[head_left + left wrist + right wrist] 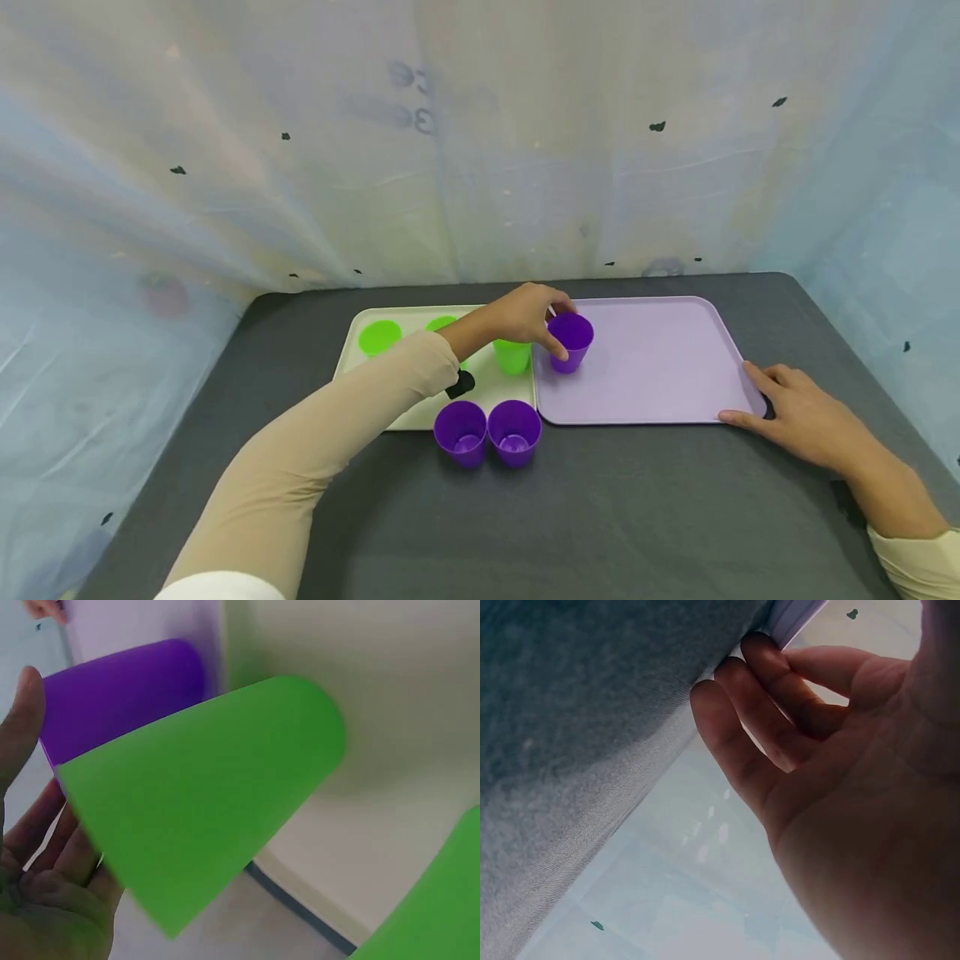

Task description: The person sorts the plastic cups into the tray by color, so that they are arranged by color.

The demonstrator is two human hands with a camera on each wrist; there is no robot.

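My left hand (527, 315) holds a purple cup (573, 340) by its rim, thumb on the near side, at the left end of the lilac tray (645, 358). In the left wrist view, that purple cup (124, 697) is partly hidden behind a green cup (217, 780). At the lilac tray's near right corner, my right hand (806, 417) touches the edge with thumb and fingers spread around the corner. Its fingertips (712, 701) lie low by the dark table surface in the right wrist view.
Green cups (379, 337) stand on the cream tray (349, 354), some partly covered by the left arm. Two purple cups (514, 432) stand side by side on the dark table (637, 508), before the cream tray's near edge. Pale plastic sheeting (525, 167) hangs around the table.
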